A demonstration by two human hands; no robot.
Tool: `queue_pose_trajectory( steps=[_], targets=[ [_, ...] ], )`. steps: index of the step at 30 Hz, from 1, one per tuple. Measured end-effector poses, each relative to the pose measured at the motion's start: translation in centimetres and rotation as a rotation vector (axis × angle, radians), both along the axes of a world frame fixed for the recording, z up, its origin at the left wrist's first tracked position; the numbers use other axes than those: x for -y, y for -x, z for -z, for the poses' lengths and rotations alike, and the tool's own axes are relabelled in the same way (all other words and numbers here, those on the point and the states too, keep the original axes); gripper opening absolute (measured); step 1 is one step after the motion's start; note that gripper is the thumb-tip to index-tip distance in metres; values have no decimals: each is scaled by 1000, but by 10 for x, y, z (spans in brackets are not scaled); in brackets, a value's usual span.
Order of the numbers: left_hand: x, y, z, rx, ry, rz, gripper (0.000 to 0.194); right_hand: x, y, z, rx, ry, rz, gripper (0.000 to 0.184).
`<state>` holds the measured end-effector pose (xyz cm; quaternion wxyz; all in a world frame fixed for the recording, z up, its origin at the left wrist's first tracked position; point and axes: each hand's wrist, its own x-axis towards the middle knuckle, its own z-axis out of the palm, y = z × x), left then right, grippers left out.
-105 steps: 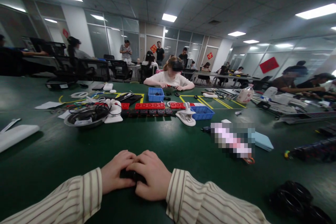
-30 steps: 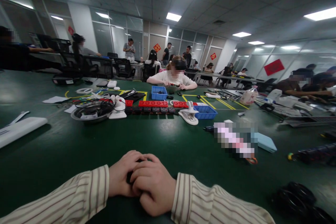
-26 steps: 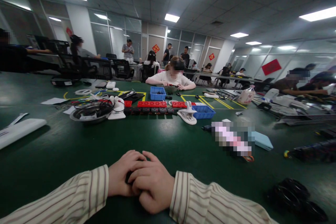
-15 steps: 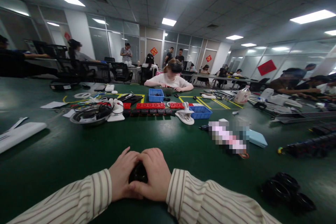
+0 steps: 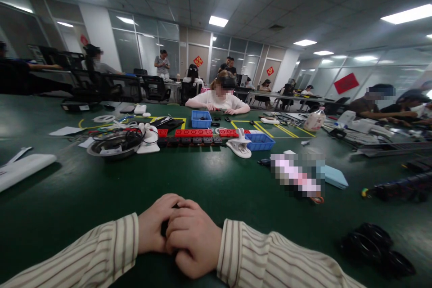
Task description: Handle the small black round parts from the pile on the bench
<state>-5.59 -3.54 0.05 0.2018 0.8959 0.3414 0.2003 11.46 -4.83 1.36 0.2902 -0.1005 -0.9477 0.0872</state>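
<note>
Close together over the near table, my left hand [image 5: 156, 225] and my right hand [image 5: 193, 236] are closed around a glossy black rounded object [image 5: 164, 228]. Only a dark sliver of it shows between them; its kind cannot be made out. My right fingers are curled over it and overlap the fingers of my left hand, which cups the other side. To the right on the green tabletop [image 5: 111, 198] lie several glossy black ring-shaped parts [image 5: 366, 247], apart from my hands.
Ahead stand a white clip [image 5: 239, 146], a blue bin [image 5: 259, 142], red socket strips [image 5: 194, 132] and a metal bowl [image 5: 113, 150] of cables. A light-blue case [image 5: 334, 176] lies to the right, a long white object [image 5: 25, 171] to the left. Another person [image 5: 218, 99] sits opposite.
My right hand has turned and curled its fingers over the black object, which is now mostly hidden. My left hand still cups it. The view has shifted slightly.
</note>
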Motion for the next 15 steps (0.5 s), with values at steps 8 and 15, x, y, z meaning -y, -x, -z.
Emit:
queue_pose_trajectory(
  steps=[8, 15],
  targets=[
    [3, 4, 11, -45, -135, -47, 77, 5, -2, -7, -157, 71, 231, 34],
    [20, -7, -3, -124, -178, -252, 71, 4, 1, -1, -82, 154, 536, 47]
  ],
)
